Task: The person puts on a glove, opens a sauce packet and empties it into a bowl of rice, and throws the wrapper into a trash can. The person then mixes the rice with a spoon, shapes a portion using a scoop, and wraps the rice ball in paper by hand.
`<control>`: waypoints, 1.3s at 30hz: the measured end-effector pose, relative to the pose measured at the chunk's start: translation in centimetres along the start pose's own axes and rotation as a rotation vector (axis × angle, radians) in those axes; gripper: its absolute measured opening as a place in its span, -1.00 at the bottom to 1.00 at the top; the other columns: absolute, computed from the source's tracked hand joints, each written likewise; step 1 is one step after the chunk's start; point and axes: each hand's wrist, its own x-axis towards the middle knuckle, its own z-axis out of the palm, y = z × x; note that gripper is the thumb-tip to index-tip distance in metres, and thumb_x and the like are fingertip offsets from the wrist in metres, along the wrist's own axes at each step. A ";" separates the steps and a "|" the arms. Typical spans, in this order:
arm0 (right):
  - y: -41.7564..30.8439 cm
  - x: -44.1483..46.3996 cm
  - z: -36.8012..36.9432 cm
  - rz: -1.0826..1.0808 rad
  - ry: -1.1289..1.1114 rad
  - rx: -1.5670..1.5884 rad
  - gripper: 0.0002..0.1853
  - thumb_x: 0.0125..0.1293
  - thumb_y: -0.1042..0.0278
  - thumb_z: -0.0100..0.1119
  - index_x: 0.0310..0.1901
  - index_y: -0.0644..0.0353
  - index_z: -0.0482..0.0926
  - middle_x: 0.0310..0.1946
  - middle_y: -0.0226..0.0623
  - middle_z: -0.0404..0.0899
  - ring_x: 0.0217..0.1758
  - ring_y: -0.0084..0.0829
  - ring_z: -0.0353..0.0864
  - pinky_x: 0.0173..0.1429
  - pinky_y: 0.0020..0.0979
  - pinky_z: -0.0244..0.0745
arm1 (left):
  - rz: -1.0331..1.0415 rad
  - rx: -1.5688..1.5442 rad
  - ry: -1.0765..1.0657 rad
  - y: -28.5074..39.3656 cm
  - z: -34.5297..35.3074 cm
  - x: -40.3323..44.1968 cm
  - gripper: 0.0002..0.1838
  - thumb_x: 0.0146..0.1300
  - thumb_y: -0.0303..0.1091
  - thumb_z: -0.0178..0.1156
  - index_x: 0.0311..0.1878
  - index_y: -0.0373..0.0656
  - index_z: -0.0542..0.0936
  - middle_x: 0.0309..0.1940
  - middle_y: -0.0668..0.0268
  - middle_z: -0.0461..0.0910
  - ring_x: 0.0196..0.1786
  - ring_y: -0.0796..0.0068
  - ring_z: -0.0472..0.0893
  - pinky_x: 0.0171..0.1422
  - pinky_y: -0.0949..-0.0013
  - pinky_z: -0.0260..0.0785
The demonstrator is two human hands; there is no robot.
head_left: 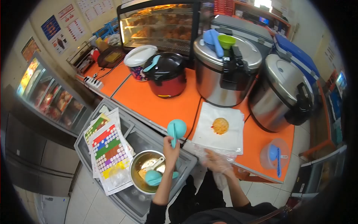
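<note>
My left hand (170, 150) is closed around the handle of a teal ladle (176, 128), whose round bowl points away from me over the edge of the orange table. My right hand (218, 162) wears a clear plastic glove, its fingers stretched out beside the table's front edge. Just beyond it lies a stack of white paper sheets (232, 139) with a small round mound of orange rice (220, 126) on top. Below my left hand, a steel bowl (135, 175) on the grey cart holds another teal ladle (153, 178) and a white-handled utensil (159, 161).
Two large steel rice cookers (209, 84) (261, 108) and a red pot (167, 86) stand on the orange table (149, 110). A plastic tub (266, 158) with a blue scoop sits at the right corner. Printed sheets (110, 149) cover part of the grey cart (140, 139).
</note>
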 end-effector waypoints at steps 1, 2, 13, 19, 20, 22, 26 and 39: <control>1.6 -1.1 -2.1 0.149 0.044 0.046 -0.24 0.15 -0.09 0.19 0.34 0.05 0.23 0.18 -0.08 0.44 0.20 -0.14 0.48 0.29 -0.26 0.32 | 0.003 -0.012 -0.019 -0.9 2.3 1.6 -0.71 0.12 -0.44 0.21 -0.11 -0.17 0.37 -0.25 0.11 0.52 -0.15 0.16 0.57 -0.07 0.22 0.38; 3.7 -2.1 -3.5 0.161 0.065 0.046 -0.24 0.15 -0.09 0.19 0.34 0.05 0.23 0.18 -0.08 0.44 0.20 -0.14 0.48 0.29 -0.26 0.32 | -0.037 0.103 -0.015 -1.4 4.4 3.0 -0.69 0.11 -0.42 0.23 -0.10 -0.16 0.38 -0.23 0.08 0.51 -0.13 0.10 0.54 -0.03 0.18 0.36; 11.5 -9.1 -11.2 0.327 0.223 0.345 -0.37 0.16 0.19 0.32 0.26 0.07 0.34 -0.09 -0.19 0.58 -0.10 -0.44 0.63 0.00 -0.44 0.53 | 0.532 0.629 -0.704 1.0 10.9 2.9 -0.59 -0.10 -0.22 0.42 -0.09 0.15 0.64 -0.04 0.31 0.38 0.03 0.18 0.32 0.13 0.15 0.19; 10.6 -6.3 -13.3 0.254 0.232 0.232 -0.41 0.25 0.25 0.25 0.29 0.13 0.29 -0.09 -0.20 0.53 -0.13 -0.48 0.58 -0.06 -0.45 0.55 | 0.806 0.799 -1.072 -0.6 14.3 5.3 -0.59 -0.23 -0.08 0.42 -0.18 0.24 0.68 -0.09 0.47 0.38 0.06 0.32 0.31 0.11 0.20 0.16; 10.2 -5.9 -13.4 0.222 0.277 0.227 -0.40 0.25 0.25 0.24 0.30 0.13 0.27 -0.07 -0.17 0.53 -0.11 -0.46 0.58 -0.06 -0.45 0.55 | 0.818 0.795 -1.083 -1.1 14.5 5.6 -0.59 -0.26 -0.07 0.42 -0.20 0.21 0.68 -0.13 0.50 0.41 0.05 0.36 0.32 0.08 0.21 0.16; 8.8 -5.2 -14.0 0.209 0.239 0.252 -0.40 0.26 0.26 0.22 0.30 0.13 0.26 -0.06 -0.16 0.52 -0.10 -0.45 0.58 -0.06 -0.45 0.55 | 0.800 0.765 -1.115 -1.3 15.0 6.0 -0.60 -0.26 -0.08 0.42 -0.21 0.20 0.68 -0.16 0.52 0.42 0.04 0.38 0.33 0.07 0.22 0.16; 8.9 -4.8 -12.7 0.229 0.152 0.236 -0.36 0.20 0.10 0.25 0.29 0.10 0.31 0.00 -0.05 0.53 -0.03 -0.28 0.62 0.01 -0.33 0.53 | 0.812 0.665 -1.132 -2.2 15.4 6.8 -0.65 -0.27 -0.07 0.41 -0.31 0.15 0.66 -0.25 0.54 0.45 -0.01 0.42 0.36 0.03 0.26 0.18; 8.2 -4.9 -8.7 0.228 0.245 0.015 -0.32 0.17 0.01 0.25 0.28 0.06 0.31 -0.01 0.01 0.52 -0.06 -0.16 0.60 0.08 -0.21 0.45 | 1.023 0.640 -0.967 -2.9 16.0 6.5 -0.87 -0.01 -0.15 0.29 -0.46 0.08 0.58 -0.29 0.51 0.42 -0.05 0.41 0.37 0.02 0.27 0.18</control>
